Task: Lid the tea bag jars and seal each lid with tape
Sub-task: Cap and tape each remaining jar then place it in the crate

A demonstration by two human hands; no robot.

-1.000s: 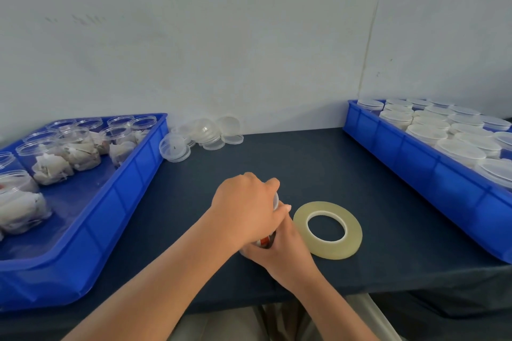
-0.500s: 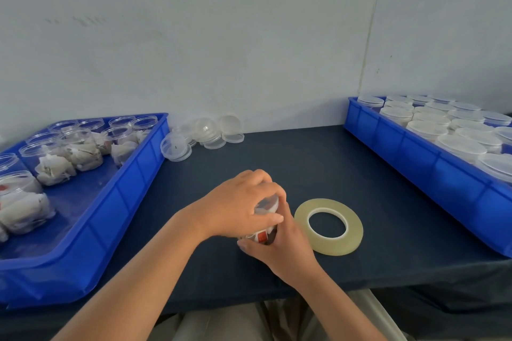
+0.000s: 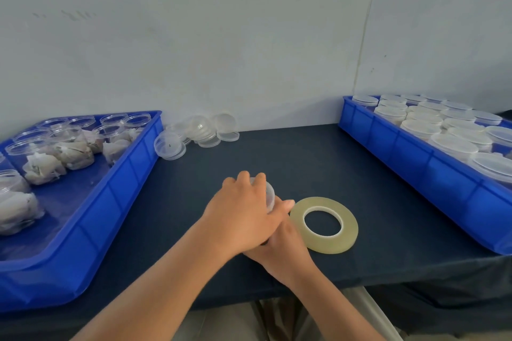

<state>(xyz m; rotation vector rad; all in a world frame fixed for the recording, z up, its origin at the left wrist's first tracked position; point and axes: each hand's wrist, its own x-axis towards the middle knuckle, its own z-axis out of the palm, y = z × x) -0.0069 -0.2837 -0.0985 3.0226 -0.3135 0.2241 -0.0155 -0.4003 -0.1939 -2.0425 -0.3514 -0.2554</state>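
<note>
Working outward from the near table edge, we find both hands together at the centre of the dark blue cloth-covered table (image 3: 304,163). Our left hand (image 3: 243,219) lies uppermost, fingers curled over the top of the small clear plastic jar (image 3: 270,196), gripping it. Our right hand (image 3: 285,249) sits beneath, wrapped round the jar's lower part, thumb along its side. Just beside that thumb, at 3 o'clock, the flat translucent yellowish tape roll (image 3: 322,244) lies on the cloth. At 9 o'clock, a blue plastic tray (image 3: 122,183) holds open clear jars (image 3: 44,163) of tea bags. At 2 o'clock, a second blue tray (image 3: 415,171) holds lidded jars (image 3: 421,126). At 12 o'clock, loose clear lids (image 3: 199,130) rest against the white wall (image 3: 221,36).
</note>
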